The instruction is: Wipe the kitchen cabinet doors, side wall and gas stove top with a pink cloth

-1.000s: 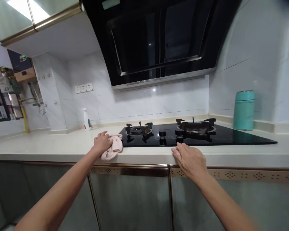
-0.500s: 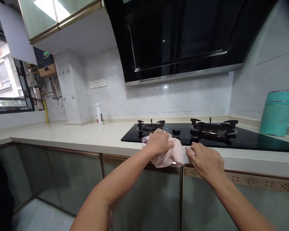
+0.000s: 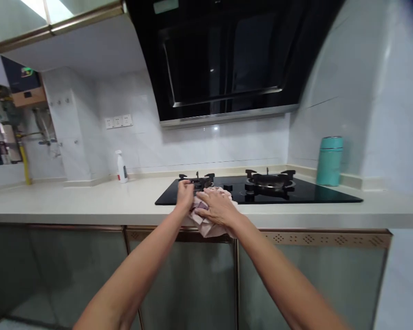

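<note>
My left hand (image 3: 185, 196) is at the left burner, its fingers curled at the edge of the black pan support (image 3: 203, 181). The thumb and fingertips look closed on that support, though the contact is partly hidden. My right hand (image 3: 217, 207) lies over a crumpled pale pink cloth (image 3: 209, 228), fingers bent across it and holding it at the front edge of the black glass gas hob (image 3: 316, 194). Part of the cloth hangs over the counter edge. Black control knobs (image 3: 249, 189) sit to the right of the cloth.
The right burner (image 3: 270, 180) has its own black support. A teal flask (image 3: 329, 161) stands by the right wall. A white spray bottle (image 3: 121, 167) stands on the pale counter (image 3: 72, 201) at left. The black range hood (image 3: 220, 59) slopes overhead.
My left hand has let go of the cloth and moved to the left burner's support. My right hand has come from the counter edge onto the cloth. The view has shifted right.
</note>
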The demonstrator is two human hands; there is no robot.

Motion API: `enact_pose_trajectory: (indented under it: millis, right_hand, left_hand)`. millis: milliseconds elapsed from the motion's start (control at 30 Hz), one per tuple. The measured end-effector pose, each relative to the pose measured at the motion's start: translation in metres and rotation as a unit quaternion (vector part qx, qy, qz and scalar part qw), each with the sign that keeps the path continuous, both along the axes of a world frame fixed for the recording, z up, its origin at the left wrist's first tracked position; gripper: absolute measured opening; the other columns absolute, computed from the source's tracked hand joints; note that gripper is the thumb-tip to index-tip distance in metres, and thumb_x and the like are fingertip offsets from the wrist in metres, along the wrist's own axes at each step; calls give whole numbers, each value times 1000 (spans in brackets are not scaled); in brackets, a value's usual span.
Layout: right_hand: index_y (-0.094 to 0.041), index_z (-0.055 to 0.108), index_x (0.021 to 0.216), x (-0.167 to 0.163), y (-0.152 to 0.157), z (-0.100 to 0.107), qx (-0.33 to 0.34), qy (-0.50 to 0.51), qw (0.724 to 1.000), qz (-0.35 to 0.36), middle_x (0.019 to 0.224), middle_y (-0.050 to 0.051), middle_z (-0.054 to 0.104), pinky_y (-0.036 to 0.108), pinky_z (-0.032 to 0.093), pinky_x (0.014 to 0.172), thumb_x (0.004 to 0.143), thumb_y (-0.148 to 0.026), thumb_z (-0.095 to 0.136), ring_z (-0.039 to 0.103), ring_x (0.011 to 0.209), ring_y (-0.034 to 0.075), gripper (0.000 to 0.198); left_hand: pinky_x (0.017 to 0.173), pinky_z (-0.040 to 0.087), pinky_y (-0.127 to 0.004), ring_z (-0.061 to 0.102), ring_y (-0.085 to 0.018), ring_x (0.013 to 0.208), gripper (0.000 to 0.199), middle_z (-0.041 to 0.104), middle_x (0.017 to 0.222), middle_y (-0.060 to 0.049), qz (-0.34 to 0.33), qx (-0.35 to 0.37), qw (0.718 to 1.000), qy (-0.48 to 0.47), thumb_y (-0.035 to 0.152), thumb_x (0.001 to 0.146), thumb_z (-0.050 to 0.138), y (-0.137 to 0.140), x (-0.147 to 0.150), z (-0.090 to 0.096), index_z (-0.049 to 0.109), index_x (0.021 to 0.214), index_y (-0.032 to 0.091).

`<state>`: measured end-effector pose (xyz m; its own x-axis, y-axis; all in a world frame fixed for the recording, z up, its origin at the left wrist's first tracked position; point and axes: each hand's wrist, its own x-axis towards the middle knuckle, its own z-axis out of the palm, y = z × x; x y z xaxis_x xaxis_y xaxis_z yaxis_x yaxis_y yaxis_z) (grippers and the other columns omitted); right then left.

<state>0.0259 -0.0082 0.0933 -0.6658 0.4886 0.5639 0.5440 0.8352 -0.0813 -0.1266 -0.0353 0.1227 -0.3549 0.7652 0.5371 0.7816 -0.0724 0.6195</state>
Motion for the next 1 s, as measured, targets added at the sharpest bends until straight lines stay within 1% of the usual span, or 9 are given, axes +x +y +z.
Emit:
enact_pose_trajectory:
  millis: [100, 200, 300, 467, 600, 700, 767, 900, 1000]
  right_hand:
    - [-36, 62, 136, -5, -1, 3, -17, -30, 999, -17, 148, 9, 53, 58, 31, 110, 94, -66, 52, 47, 135, 35, 52]
    - [-32, 68, 124, 3, 1, 1, 10, 0, 1000, -27, 138, 9, 56, 48, 37, 104, 95, -64, 52, 52, 125, 31, 46]
    - [-28, 70, 119, 20, 11, 0, 20, 15, 999, -27, 132, 10, 58, 41, 40, 100, 97, -60, 52, 54, 122, 28, 43]
    - [-26, 69, 121, 77, 40, 1, -6, 26, 998, -54, 133, 8, 63, 37, 44, 99, 97, -50, 51, 55, 122, 24, 38]
    - [-26, 69, 120, 142, 64, 0, -24, 63, 982, -176, 133, 8, 65, 36, 48, 89, 98, -50, 44, 63, 109, 24, 41]
    - [-20, 69, 121, 175, 79, 4, -45, 79, 936, -340, 123, 17, 68, 41, 49, 83, 98, -50, 40, 66, 102, 31, 48]
    - [-17, 67, 126, 182, 87, 8, -61, 55, 919, -385, 124, 20, 67, 46, 48, 87, 97, -51, 41, 65, 109, 35, 52]
    - [-24, 57, 142, 169, 101, 15, -77, -11, 960, -268, 147, 15, 57, 46, 44, 103, 96, -61, 43, 55, 131, 33, 61]
    - [-24, 58, 142, 160, 114, 18, -92, -40, 968, -228, 146, 13, 58, 42, 45, 104, 99, -56, 38, 56, 129, 29, 57]
  left_hand:
    - [101, 48, -39, 59, -22, 119, 35, 65, 122, -11, 46, -29, 997, 59, 32, 99, 30, -13, -37, 1, 56, 120, 21]
    - [104, 45, -50, 59, -31, 120, 34, 69, 115, -11, 69, -86, 985, 134, 45, 94, 41, -20, -60, -4, 65, 102, 22]
    - [106, 42, -55, 57, -36, 123, 37, 68, 119, -13, 72, -120, 968, 210, 50, 88, 49, -22, -65, -8, 69, 103, 23]
    - [101, 47, -47, 62, -34, 115, 42, 69, 119, -11, 43, -137, 944, 296, 54, 84, 52, -22, -66, -3, 73, 106, 25]
    - [102, 46, -46, 62, -33, 114, 47, 69, 116, -11, 43, -122, 939, 319, 54, 89, 43, -25, -67, -2, 74, 107, 25]
    - [101, 46, -46, 61, -33, 114, 50, 70, 114, -11, 44, -112, 936, 330, 55, 90, 39, -28, -66, -5, 74, 108, 23]
    - [100, 45, -48, 60, -33, 116, 51, 69, 115, -11, 43, -107, 937, 329, 57, 89, 39, -28, -66, -7, 73, 109, 23]
    - [101, 43, -48, 57, -33, 119, 50, 68, 118, -10, 39, -110, 945, 307, 59, 87, 41, -28, -68, -8, 70, 109, 25]
    - [101, 43, -47, 56, -33, 120, 50, 68, 119, -9, 32, -115, 949, 293, 61, 86, 42, -26, -71, -7, 71, 107, 27]
